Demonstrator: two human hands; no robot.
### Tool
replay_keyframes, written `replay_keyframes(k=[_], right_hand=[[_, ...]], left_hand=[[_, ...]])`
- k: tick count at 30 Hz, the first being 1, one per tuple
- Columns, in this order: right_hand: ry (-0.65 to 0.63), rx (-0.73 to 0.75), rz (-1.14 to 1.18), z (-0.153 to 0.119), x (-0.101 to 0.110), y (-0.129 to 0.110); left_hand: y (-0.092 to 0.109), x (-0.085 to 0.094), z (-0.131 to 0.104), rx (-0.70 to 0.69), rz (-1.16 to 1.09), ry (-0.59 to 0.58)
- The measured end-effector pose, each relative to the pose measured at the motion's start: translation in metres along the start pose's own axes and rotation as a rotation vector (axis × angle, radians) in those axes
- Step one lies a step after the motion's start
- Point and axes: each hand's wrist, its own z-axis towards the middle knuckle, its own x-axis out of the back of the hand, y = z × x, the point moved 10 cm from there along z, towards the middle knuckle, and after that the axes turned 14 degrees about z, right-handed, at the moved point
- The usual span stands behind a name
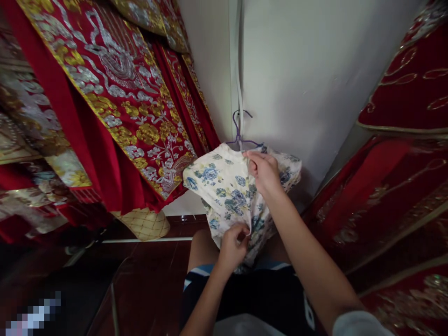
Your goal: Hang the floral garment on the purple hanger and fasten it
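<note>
A white blouse with blue flowers hangs on a thin purple hanger, its lower part resting between my thighs. My right hand pinches the top of its front edge, just under the neckline. Farther down the same front edge, my left hand is closed with thumb and fingers pressed together on the cloth. Between the two hands the edge runs nearly straight. Any fastener under my fingertips is too small to make out.
Red cloths with gold and silver embroidery hang on the left. More dark red embroidered cloth is at the right. A white cord runs down the pale wall behind the hanger. The floor is dark red tile.
</note>
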Motion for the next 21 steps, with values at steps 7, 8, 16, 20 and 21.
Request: replay_keyframes(k=[7,8,16,20,21], right_hand=[[-0.142,0.066,-0.117,-0.009,-0.006,-0.009],[-0.152,0.076,-0.131,-0.011,-0.005,-0.009],[-0.268,0.123,-0.269,-0.019,-0.012,-0.016],[-0.291,0.147,-0.355,-0.008,-0.008,-0.003],[-0.276,0.171,-0.388,-0.005,-0.004,0.001]], left_hand=[[0.028,0.037,0.035,-0.160,0.079,0.024],[0.044,0.054,0.045,-0.222,0.082,0.087],[0.168,0.130,0.122,-0.639,0.370,0.300],[0.181,0.128,0.129,-0.670,0.503,0.330],[0.180,0.134,0.128,-0.659,0.503,0.373]])
